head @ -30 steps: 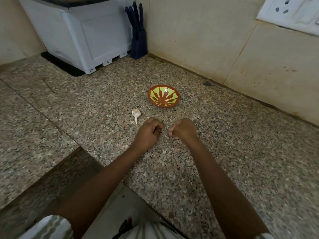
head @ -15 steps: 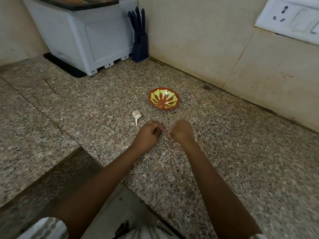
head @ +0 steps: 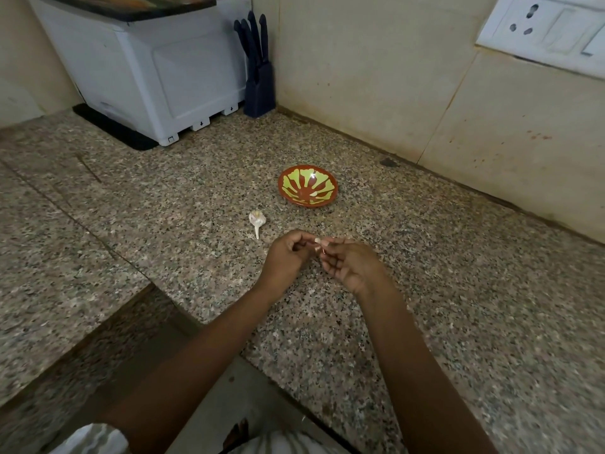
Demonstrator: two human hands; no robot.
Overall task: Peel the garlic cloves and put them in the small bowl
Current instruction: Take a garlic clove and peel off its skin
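Your left hand (head: pixel 285 257) and right hand (head: pixel 353 267) have turned up and met, both pinching one garlic clove (head: pixel 317 240); peeling begins, I judge.

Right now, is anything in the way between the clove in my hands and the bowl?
Nothing visible. The left hand and right hand pinch the clove just in front of the bowl, with only bare counter between them. The garlic bulb lies to the left, off that path.
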